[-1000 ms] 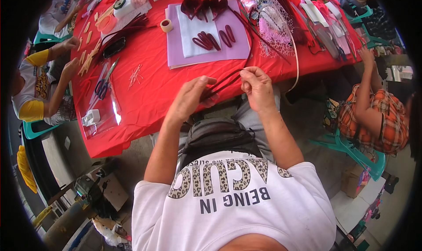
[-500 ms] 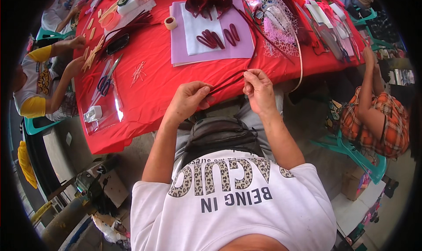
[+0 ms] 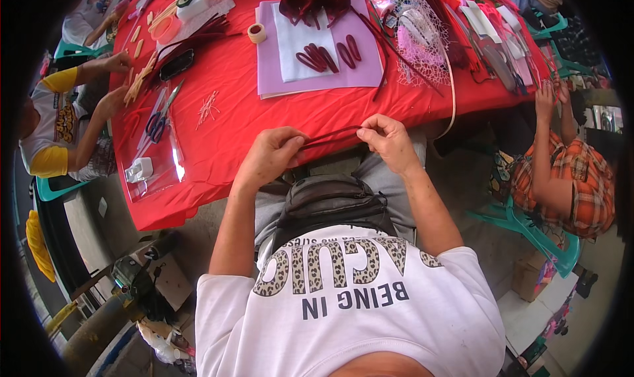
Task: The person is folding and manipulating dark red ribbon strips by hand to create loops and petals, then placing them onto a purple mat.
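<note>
Stretched between my hands, just in front of the table's near edge, is a dark red pipe cleaner [image 3: 332, 134], doubled so that two strands run side by side. My left hand [image 3: 272, 154] pinches one end between thumb and fingers. At the other end my right hand [image 3: 391, 144] grips it the same way. Beyond them, a purple folder [image 3: 360, 80] with a pale blue sheet [image 3: 290, 57] on it carries dark red loops [image 3: 317, 57] and several rounded dark red shapes [image 3: 314, 8].
A tape roll [image 3: 256, 33] stands left of the folder on the red tablecloth [image 3: 224, 123]. Scissors [image 3: 158, 123] lie on a clear plastic sleeve at left. White netting [image 3: 419, 40] sits at right. People sit at both sides, and a black belt bag [image 3: 330, 202] is at my waist.
Both hands have come slightly nearer to me with the pipe cleaner, which now runs straighter and more level between them. The person at right has raised their hands.
</note>
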The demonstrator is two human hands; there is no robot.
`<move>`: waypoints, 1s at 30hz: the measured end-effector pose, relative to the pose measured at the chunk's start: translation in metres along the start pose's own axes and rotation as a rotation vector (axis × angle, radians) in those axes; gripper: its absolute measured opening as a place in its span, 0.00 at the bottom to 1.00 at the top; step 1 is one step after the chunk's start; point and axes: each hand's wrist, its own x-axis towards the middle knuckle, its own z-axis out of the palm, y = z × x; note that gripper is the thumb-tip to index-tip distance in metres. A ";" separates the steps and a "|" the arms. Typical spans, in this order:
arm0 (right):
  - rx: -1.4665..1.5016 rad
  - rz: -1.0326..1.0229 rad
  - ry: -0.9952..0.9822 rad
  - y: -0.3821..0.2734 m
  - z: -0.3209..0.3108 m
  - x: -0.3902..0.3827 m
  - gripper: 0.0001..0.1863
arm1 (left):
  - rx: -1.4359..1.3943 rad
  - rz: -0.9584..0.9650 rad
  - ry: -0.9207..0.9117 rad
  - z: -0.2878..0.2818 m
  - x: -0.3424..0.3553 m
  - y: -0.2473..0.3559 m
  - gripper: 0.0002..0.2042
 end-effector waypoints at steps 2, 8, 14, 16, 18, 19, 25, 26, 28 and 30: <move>-0.062 -0.005 -0.028 0.006 -0.003 -0.001 0.04 | -0.049 -0.010 0.021 0.000 -0.002 0.004 0.10; 0.035 0.052 -0.028 0.008 -0.001 -0.004 0.04 | -0.130 0.020 0.035 -0.002 0.000 -0.004 0.09; 0.111 0.073 -0.026 0.004 -0.002 -0.005 0.04 | -0.161 0.009 0.025 -0.003 0.000 -0.005 0.09; 0.109 0.051 -0.029 0.004 -0.002 -0.005 0.04 | -0.134 0.019 0.002 -0.004 0.001 -0.007 0.10; 0.083 0.008 -0.034 0.003 -0.002 -0.004 0.04 | -0.067 0.051 -0.044 -0.006 0.001 -0.014 0.10; 0.027 -0.010 -0.053 0.002 -0.003 -0.004 0.04 | 0.052 0.069 -0.072 -0.006 0.000 -0.010 0.11; -0.202 -0.106 -0.156 -0.012 0.013 -0.008 0.03 | 0.426 0.191 -0.152 0.012 -0.001 0.014 0.13; -0.207 -0.136 -0.155 -0.014 0.018 -0.008 0.03 | 0.355 0.222 -0.140 0.019 0.002 0.014 0.12; -0.217 -0.199 -0.153 -0.016 0.026 -0.008 0.03 | 0.213 0.285 -0.116 0.031 0.007 0.009 0.12; -0.201 -0.148 -0.139 -0.016 0.027 -0.008 0.04 | 0.190 0.258 -0.118 0.037 0.006 0.011 0.10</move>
